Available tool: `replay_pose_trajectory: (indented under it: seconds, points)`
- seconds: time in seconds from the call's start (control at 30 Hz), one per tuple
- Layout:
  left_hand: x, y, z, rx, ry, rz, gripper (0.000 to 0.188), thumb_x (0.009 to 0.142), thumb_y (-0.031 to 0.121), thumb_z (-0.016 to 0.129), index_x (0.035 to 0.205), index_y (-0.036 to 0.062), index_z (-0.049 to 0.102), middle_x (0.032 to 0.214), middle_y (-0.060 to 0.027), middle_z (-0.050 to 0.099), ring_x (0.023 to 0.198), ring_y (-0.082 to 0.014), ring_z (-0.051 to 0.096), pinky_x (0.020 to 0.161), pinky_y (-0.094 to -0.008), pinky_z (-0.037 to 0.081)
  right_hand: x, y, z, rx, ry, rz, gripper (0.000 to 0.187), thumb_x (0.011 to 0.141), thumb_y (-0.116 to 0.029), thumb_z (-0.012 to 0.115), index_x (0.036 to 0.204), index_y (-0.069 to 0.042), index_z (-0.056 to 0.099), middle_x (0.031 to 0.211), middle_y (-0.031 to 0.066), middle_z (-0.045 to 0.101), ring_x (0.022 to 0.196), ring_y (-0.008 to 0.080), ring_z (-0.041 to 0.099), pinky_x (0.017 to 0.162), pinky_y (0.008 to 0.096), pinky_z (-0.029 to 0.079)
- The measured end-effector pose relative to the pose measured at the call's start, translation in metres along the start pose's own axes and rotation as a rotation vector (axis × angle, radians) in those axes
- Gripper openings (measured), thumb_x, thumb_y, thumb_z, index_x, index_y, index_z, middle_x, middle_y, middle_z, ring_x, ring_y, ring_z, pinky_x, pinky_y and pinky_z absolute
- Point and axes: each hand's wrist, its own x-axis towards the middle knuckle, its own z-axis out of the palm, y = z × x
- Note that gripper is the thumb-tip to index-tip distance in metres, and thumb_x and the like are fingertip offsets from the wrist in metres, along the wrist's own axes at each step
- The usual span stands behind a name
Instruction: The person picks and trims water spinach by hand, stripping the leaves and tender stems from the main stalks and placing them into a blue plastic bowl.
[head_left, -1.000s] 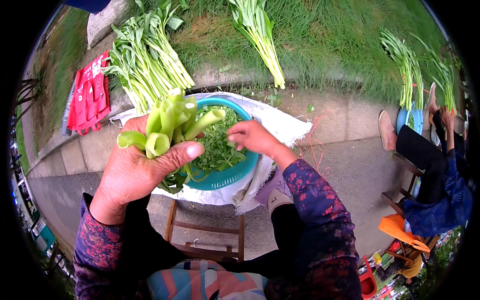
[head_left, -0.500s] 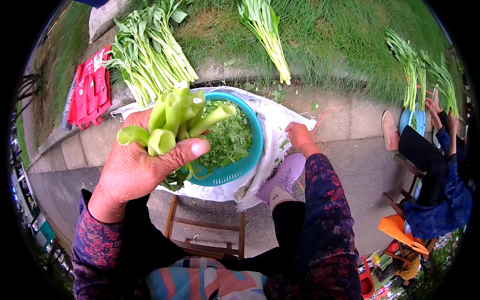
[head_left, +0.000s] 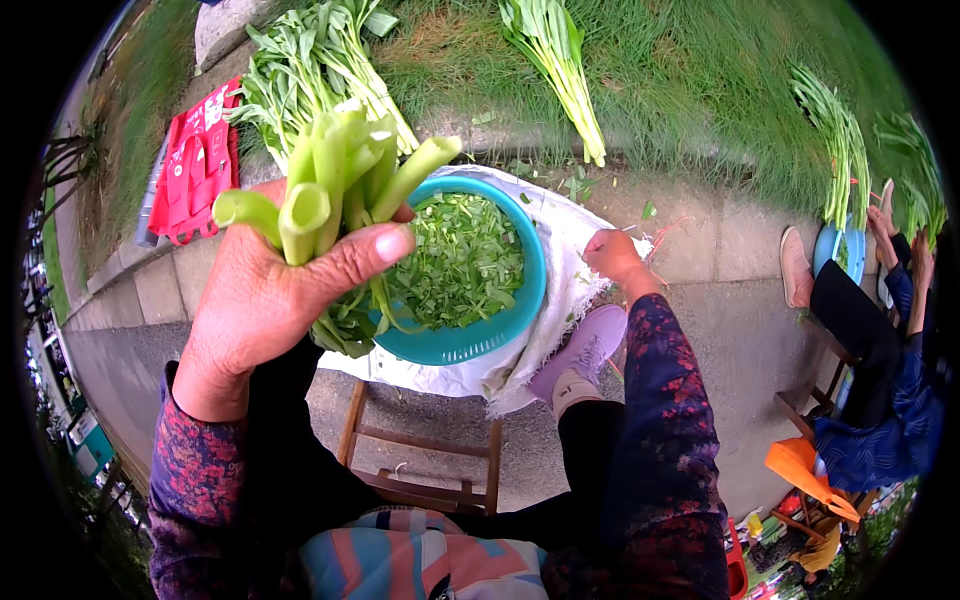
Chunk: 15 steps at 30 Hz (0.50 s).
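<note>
Pale green, smooth, hollow stalks: one bunch of stalks (head_left: pixel 330 165), gripped in the left hand (head_left: pixel 270 300), thumb across the front, fingers wrapped behind. Cut ends point up and away, at least five open tubes countable, rest overlap. Dark leaves (head_left: pixel 345 325) hang below the fist. From where I stand, the bunch is up in the air at the left side of one teal basin (head_left: pixel 533 285), partly blocking it.

Right hand (head_left: pixel 615 257): empty as far as I see, fingers curled in, over the white sheet (head_left: pixel 560 215) right of the basin; can't tell if something tiny sits inside.

Basin holds chopped greens (head_left: pixel 465 260), small flat bits, too many to count. Sheet: one, under the basin, frayed edge.

Beyond: one big heap of long greens (head_left: pixel 325 70), one separate bundle (head_left: pixel 562 85) on the grass. One red bag (head_left: pixel 198 165), left. One lilac shoe (head_left: pixel 583 352). One wooden stool (head_left: pixel 425 445).

Far right, one co-worker (head_left: pixel 880 420), two bunches, one light-blue basin (head_left: pixel 828 248).
</note>
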Motion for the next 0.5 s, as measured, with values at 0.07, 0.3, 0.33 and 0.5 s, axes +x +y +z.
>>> replay_pose_trajectory:
  seconds: [0.07,0.3,0.33,0.5]
  points:
    - [0.001,-0.005,-0.009,0.027,0.046,0.083,0.036,0.084,0.030,0.069,0.105,0.0022,0.059,0.093,-0.0029,0.061,0.087,-0.0124,0.056,0.078,-0.0273,0.046,-0.015,-0.036,-0.019,0.321,-0.181,-0.062,0.012,0.075,-0.007,0.067,0.086,-0.002,0.065,0.078,0.0063,0.065,0.062,0.0145,0.062,0.059,0.0311,0.051]
    - [0.003,-0.014,-0.037,0.067,0.163,0.070,0.039,0.084,0.027,0.070,0.111,0.0018,0.059,0.094,-0.0033,0.063,0.085,-0.0123,0.058,0.076,-0.0269,0.047,-0.047,-0.119,0.011,-0.050,-0.016,-0.386,0.023,0.079,-0.012,0.069,0.099,-0.003,0.061,0.087,0.0119,0.066,0.076,0.0251,0.064,0.072,0.0351,0.051]
    - [0.003,-0.015,-0.039,0.063,0.183,0.078,0.039,0.083,0.026,0.071,0.112,0.0018,0.059,0.093,-0.0033,0.063,0.084,-0.0123,0.058,0.076,-0.0268,0.047,-0.049,-0.126,0.011,-0.167,0.166,-0.353,0.024,0.080,-0.014,0.069,0.100,-0.004,0.061,0.088,0.0134,0.066,0.079,0.0275,0.064,0.075,0.0358,0.051]
    - [-0.003,-0.016,-0.047,-0.005,0.196,0.097,0.038,0.083,0.026,0.072,0.110,0.0018,0.060,0.091,-0.0024,0.064,0.082,-0.0099,0.058,0.073,-0.0257,0.047,-0.031,-0.083,0.056,-0.089,0.202,-0.081,0.063,0.068,-0.039,0.081,0.110,0.000,0.056,0.095,0.0150,0.066,0.088,0.0264,0.063,0.079,0.0355,0.049]
